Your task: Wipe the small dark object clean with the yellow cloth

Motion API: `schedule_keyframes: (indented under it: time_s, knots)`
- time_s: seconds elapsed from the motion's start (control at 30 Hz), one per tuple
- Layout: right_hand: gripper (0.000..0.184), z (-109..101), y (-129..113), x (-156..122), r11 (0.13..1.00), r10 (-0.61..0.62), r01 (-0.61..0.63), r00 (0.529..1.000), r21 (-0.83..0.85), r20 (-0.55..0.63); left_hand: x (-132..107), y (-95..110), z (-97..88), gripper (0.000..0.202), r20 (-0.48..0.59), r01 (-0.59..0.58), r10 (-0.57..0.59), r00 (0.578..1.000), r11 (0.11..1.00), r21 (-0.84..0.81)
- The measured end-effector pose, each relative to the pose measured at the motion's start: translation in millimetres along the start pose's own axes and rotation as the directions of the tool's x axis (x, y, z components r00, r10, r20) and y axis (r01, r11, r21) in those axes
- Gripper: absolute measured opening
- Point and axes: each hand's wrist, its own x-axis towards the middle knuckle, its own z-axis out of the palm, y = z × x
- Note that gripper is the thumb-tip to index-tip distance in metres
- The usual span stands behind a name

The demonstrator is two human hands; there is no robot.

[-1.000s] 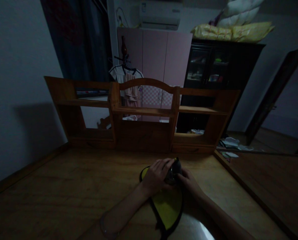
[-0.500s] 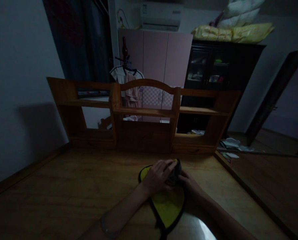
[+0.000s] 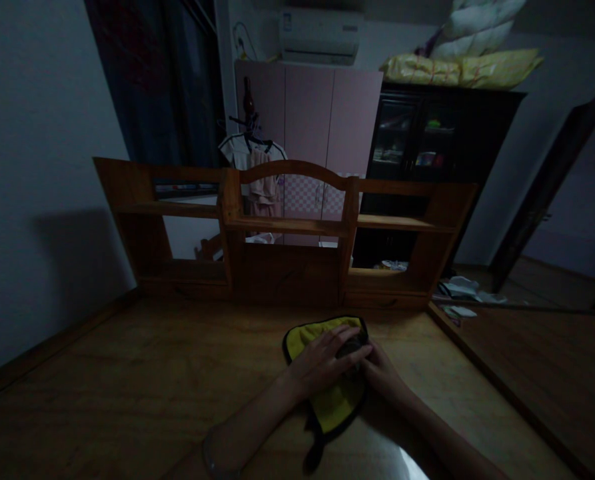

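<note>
A yellow-green cloth (image 3: 334,408) with black edging lies on the wooden tabletop, its narrow black end toward me. On top of it is a small dark rounded object (image 3: 351,347), whose kind I cannot make out in the dim light. My left hand (image 3: 322,359) rests over the cloth, its fingers curved around the dark object from the left. From the right, my right hand (image 3: 381,368) grips the same object with its fingertips, close to the left fingers. Both hands partly hide it.
A wooden shelf unit (image 3: 287,227) stands along the tabletop's (image 3: 187,387) far edge. A white wall (image 3: 42,200) rises at the left. Beyond the shelf are a pink wardrobe (image 3: 307,120) and a dark cabinet (image 3: 482,133). A raised wooden rim (image 3: 497,380) borders the right side.
The cloth's far part has been spread flatter, and its near end has shifted left. My left fingers have moved onto the dark object, which now shows more between the hands.
</note>
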Motion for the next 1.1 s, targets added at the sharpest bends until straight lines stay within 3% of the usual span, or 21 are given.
schedule_keyframes:
  time_s: [0.27, 0.53, 0.73, 0.87, 1.0, 1.1]
  knots:
    - [0.024, -3, -11, 2, 0.963, -0.129, 0.121, 0.991, -0.242, -0.019, 1, 2, -6.9, 0.092, 0.104, 0.105, -0.089, 0.991, 0.982, -0.159]
    - [0.021, -8, -4, 0, 0.93, -0.158, 0.154, 0.987, -0.335, 0.016, 1, 4, -11.0, 0.094, 0.135, 0.182, -0.15, 0.979, 0.947, -0.266]
    - [0.024, -8, -8, 2, 0.927, -0.161, 0.164, 0.986, -0.337, 0.035, 0, 2, -9.5, 0.093, 0.142, 0.204, -0.174, 0.974, 0.949, -0.241]
    - [0.024, -5, -11, 1, 0.935, -0.17, 0.174, 0.985, -0.31, 0.041, 0, 0, -4.5, 0.088, 0.088, 0.183, -0.169, 0.982, 0.965, -0.189]
    - [0.032, -1, -13, 3, 0.97, -0.172, 0.169, 0.985, -0.176, 0.001, 0, 0, -2.7, 0.076, 0.022, 0.12, -0.118, 0.993, 0.984, -0.135]
    - [0.04, 1, -9, 6, 0.994, -0.108, 0.107, 0.994, -0.025, -0.012, 1, 2, -2.7, 0.068, 0.008, 0.103, -0.102, 0.995, 0.991, -0.09]
